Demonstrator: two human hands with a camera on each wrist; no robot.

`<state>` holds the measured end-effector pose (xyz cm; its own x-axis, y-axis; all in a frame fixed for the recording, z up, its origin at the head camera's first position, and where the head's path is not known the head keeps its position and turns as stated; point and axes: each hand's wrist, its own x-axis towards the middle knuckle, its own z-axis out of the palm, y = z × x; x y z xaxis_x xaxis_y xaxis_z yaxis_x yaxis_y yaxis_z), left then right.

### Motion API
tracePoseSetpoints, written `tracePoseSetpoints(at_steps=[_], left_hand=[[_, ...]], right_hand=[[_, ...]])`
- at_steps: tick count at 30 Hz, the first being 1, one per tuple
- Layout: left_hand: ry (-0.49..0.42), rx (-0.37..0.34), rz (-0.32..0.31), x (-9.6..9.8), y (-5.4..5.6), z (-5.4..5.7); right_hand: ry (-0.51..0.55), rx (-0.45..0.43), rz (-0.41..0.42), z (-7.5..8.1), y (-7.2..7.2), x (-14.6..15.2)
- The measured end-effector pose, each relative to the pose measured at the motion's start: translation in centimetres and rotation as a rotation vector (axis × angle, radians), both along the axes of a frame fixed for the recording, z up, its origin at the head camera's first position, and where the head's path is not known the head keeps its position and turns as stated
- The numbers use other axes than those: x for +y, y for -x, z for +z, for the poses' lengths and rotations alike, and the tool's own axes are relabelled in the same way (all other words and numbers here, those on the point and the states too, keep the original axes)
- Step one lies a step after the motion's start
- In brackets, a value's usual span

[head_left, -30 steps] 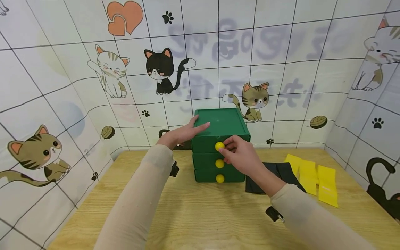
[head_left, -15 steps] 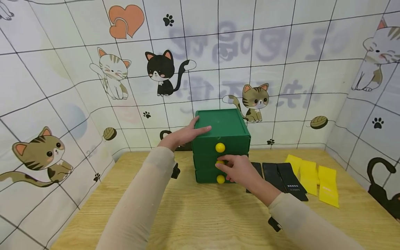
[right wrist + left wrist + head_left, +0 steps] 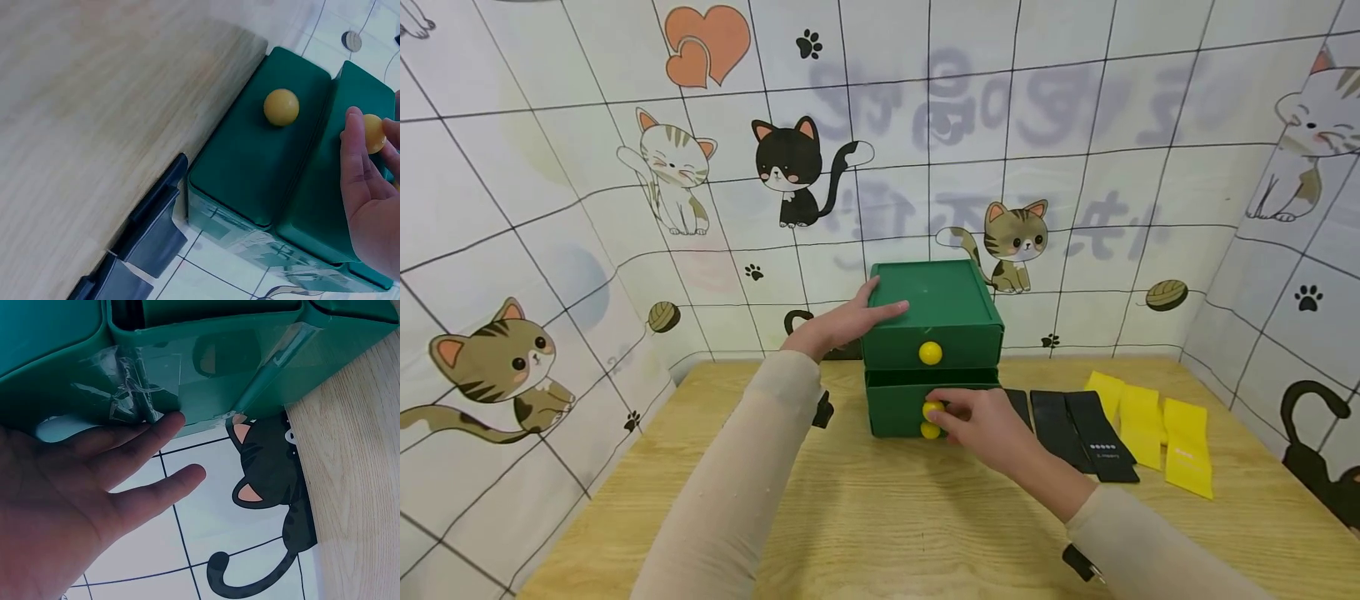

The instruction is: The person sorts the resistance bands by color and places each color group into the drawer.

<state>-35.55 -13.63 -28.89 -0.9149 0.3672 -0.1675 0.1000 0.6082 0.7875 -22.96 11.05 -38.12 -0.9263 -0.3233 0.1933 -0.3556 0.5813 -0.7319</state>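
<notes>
A green three-drawer box (image 3: 934, 292) with round yellow knobs stands on the wooden table. Its middle drawer (image 3: 895, 408) is pulled partway out, showing a dark gap under the top drawer. My right hand (image 3: 988, 425) pinches the middle drawer's yellow knob (image 3: 375, 134) between thumb and fingers. The bottom drawer's knob (image 3: 281, 107) sits just below it. My left hand (image 3: 846, 321) rests at the box's upper left edge, thumb on top. In the left wrist view its straight fingers (image 3: 147, 447) lie along the taped side of the box (image 3: 206, 369).
Black flat packets (image 3: 1078, 429) lie on the table right of the box, partly behind my right hand. Several yellow packets (image 3: 1183, 446) lie farther right. A cat-printed tiled sheet (image 3: 895, 167) stands behind the table and along its sides.
My right hand has moved down from the top knob to the middle one and drawn that drawer toward me. My left hand has stayed on the box.
</notes>
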Motion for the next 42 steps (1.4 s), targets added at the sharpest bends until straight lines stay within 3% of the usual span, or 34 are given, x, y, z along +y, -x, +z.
tracePoseSetpoints(at_steps=[9, 17, 26, 33, 38, 42], left_hand=[[-0.007, 0.012, 0.001, 0.1, -0.1, 0.0], [-0.001, 0.027, -0.002, 0.1, -0.3, 0.2], [-0.006, 0.026, 0.002, 0.1, -0.1, -0.1], [-0.01, 0.027, 0.011, 0.1, 0.0, -0.3], [-0.016, 0.004, 0.02, 0.1, 0.1, -0.4], [-0.01, -0.005, 0.021, 0.2, 0.1, -0.2]], right_hand=[[-0.041, 0.036, 0.072, 0.1, -4.6, 0.7], [-0.043, -0.009, 0.146, 0.2, -8.2, 1.2], [-0.002, -0.019, 0.177, -0.4, -8.8, 1.4], [0.011, -0.093, 0.162, -0.4, -8.8, 1.5], [-0.046, -0.163, 0.179, 0.9, -9.0, 2.3], [-0.061, -0.151, 0.16, 3.3, -9.1, 3.8]])
